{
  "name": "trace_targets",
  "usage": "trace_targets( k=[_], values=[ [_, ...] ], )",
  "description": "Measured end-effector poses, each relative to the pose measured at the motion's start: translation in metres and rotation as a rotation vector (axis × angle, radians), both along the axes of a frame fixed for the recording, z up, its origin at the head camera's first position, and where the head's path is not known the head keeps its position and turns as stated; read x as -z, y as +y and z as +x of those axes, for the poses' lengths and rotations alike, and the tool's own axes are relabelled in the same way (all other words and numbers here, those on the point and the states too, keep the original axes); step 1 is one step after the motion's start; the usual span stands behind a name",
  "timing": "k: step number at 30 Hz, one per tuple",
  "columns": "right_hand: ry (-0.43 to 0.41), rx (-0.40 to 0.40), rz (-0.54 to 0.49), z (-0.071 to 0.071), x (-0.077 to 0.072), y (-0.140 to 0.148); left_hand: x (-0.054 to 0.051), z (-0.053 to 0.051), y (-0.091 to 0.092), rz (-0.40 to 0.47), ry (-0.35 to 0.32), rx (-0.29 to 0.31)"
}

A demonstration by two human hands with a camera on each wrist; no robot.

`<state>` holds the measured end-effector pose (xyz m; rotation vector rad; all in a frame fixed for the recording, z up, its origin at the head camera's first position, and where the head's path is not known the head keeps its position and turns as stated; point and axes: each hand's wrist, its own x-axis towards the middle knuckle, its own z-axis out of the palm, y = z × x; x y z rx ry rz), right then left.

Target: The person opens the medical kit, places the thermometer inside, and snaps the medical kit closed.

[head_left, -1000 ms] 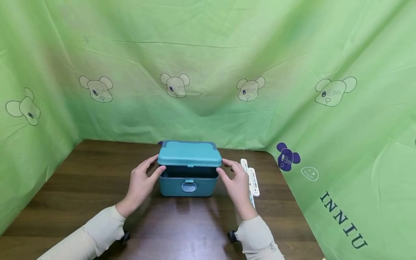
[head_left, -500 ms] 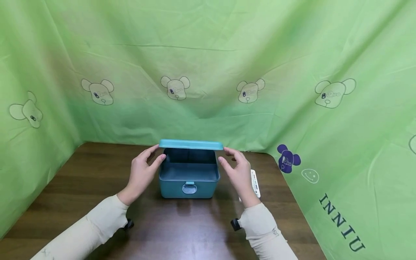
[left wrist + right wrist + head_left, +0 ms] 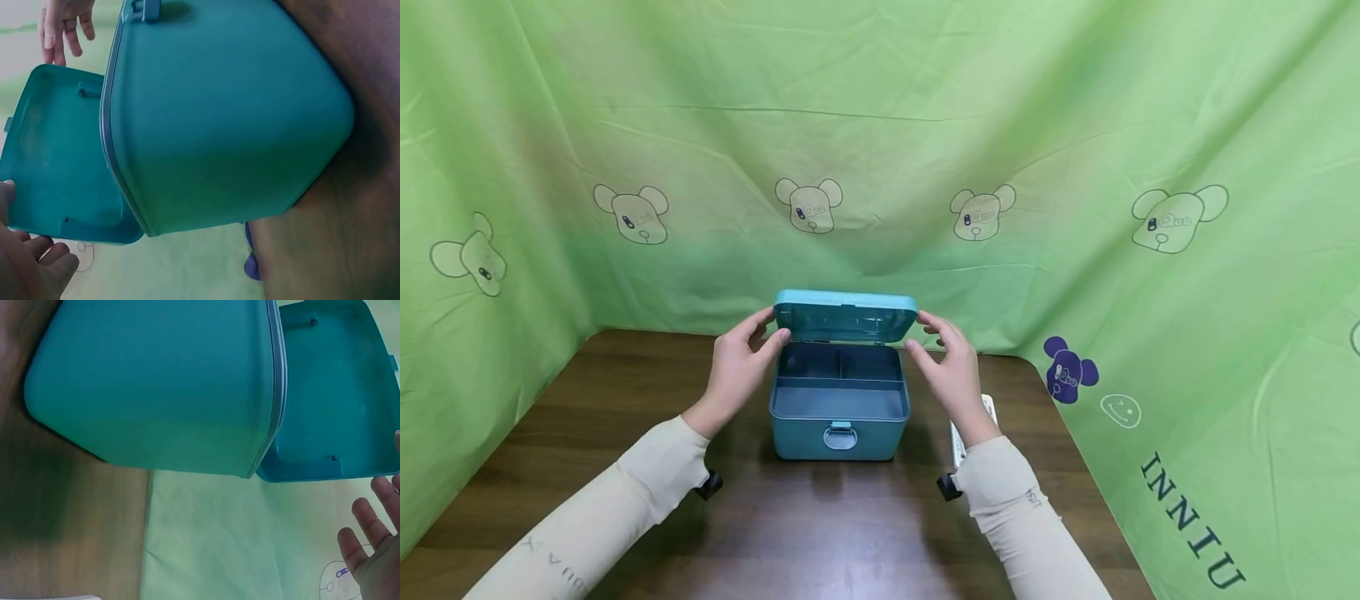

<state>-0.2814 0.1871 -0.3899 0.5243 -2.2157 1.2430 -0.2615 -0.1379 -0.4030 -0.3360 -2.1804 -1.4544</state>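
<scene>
A teal storage box (image 3: 831, 437) with a front latch (image 3: 840, 436) stands on the table, seen head-on in the head view. Its hinged lid (image 3: 844, 321) is tilted up and back, showing its inner side. Inside is a blue-grey divided tray (image 3: 838, 398), its compartments bare. My left hand (image 3: 737, 367) touches the lid's left edge with its fingers, thumb near the corner. On the opposite edge, my right hand (image 3: 953, 371) has its fingertips against the lid, fingers spread in the right wrist view. Both wrist views show the box's sides (image 3: 219, 125) close up.
A white strip-shaped item (image 3: 958, 446) lies right of the box, mostly hidden by my right forearm. The wooden table (image 3: 842, 533) is bordered by a green curtain (image 3: 880, 125) with bear prints behind and on both sides. A dark wrist mount (image 3: 949, 487) shows below the right cuff.
The lid has swung upward and back, from partly raised to showing its underside, and the tray has come into view. Both hands have risen along with its edges.
</scene>
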Motion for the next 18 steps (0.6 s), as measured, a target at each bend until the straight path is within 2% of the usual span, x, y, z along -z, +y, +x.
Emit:
trace_targets(
  k=[5,10,15,18],
  values=[
    [-0.005,-0.011,0.036,-0.010,-0.001,0.000,-0.004,-0.009,0.000,-0.001,-0.011,0.008],
    [-0.027,-0.054,0.042,-0.019,0.004,0.001,0.000,-0.018,-0.001,-0.004,-0.023,0.017],
    [-0.084,-0.063,0.068,-0.028,0.016,0.002,0.009,-0.024,-0.002,-0.025,-0.100,0.027],
    [-0.147,-0.060,0.088,-0.032,0.022,0.002,0.017,-0.026,-0.003,-0.042,-0.163,0.034]
  ],
)
